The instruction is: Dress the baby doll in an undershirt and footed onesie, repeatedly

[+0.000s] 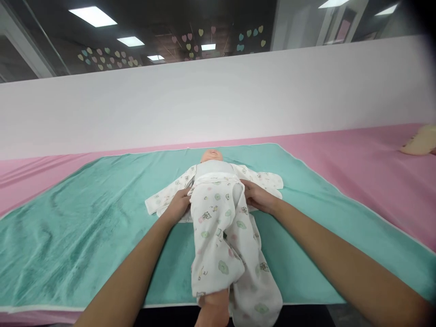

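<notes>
Trousers are up; my left hand at 9 o'clock and right hand at 3 pinch the waistband; jacket lies open.

soft printed cotton trousers, plush teal towel

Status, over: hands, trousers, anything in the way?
Left hand and right hand grip the trousers waistband at the doll sides. Waistband at waist, one bare foot out. Open shirt spread beneath, nothing over the hands.
</notes>
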Motion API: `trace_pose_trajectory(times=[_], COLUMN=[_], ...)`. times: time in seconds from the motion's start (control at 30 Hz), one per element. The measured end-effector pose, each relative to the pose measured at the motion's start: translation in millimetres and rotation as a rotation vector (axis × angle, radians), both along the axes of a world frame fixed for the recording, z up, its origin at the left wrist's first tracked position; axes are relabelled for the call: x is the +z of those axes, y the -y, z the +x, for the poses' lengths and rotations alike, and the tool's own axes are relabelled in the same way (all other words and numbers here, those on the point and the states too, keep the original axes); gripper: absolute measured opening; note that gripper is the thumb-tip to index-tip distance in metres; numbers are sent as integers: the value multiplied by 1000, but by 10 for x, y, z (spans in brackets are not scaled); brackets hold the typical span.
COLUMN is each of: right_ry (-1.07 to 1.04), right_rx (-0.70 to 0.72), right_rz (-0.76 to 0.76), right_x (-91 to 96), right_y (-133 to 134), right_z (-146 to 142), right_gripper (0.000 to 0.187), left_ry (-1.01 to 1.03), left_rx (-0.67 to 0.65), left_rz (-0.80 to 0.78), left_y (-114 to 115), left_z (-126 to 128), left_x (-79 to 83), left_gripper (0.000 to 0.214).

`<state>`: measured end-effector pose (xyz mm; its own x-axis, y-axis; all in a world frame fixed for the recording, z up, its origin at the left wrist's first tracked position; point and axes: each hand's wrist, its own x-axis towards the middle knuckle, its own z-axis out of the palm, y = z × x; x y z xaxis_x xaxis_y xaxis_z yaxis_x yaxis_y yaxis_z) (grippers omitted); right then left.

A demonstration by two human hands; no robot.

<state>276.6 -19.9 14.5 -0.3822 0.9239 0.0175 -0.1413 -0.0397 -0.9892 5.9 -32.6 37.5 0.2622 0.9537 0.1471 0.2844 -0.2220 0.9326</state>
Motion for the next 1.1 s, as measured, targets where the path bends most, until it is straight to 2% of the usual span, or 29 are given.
trace_pose_trajectory(times=[0.07, 0.17, 0.23, 0.33, 0.53, 0.67, 0.77, 0.83, 0.97, 1.03, 1.1], right_ry=[-41, -74, -63, -12, 90, 200, 308, 411, 535, 548, 587], right_rx=[19, -44, -40, 22, 163, 139, 35, -75, -216, -234, -240], right_rz=[-56, -83, -69, -25, 52, 144, 273, 408, 704, 795, 823], right_x=[9, 27, 55, 112, 192, 227, 249, 263, 304, 321, 328], right_y=[-25, -49, -40, -4, 38, 61, 95, 130, 207, 223, 210], right_z=[70, 128, 146, 187, 286, 272, 222, 170, 49, 1, -37], right_gripper=[32, 16, 12, 13, 21, 24, 18, 12, 12, 17, 20], left_ry=[167, 410, 481, 443, 361, 258, 159, 36, -166, -261, -369], left_rx=[-22, -78, -95, -96, -166, -237, -283, -223, 16, 46, 38], left_rz=[-63, -195, -285, -331, -334, -286, -223, -146, 233, 428, 556], left_y=[-6, -13, -17, -15, 6, 31, 63, 87, 121, 128, 124], left_z=[9, 19, 14, -15, -94, -114, -100, -61, 85, 164, 227], left_x=[-12, -11, -4, 5, 47, 91, 124, 145, 168, 176, 194], left_gripper=[9, 6, 13, 23, 25, 24, 25, 27, 28, 33, 28])
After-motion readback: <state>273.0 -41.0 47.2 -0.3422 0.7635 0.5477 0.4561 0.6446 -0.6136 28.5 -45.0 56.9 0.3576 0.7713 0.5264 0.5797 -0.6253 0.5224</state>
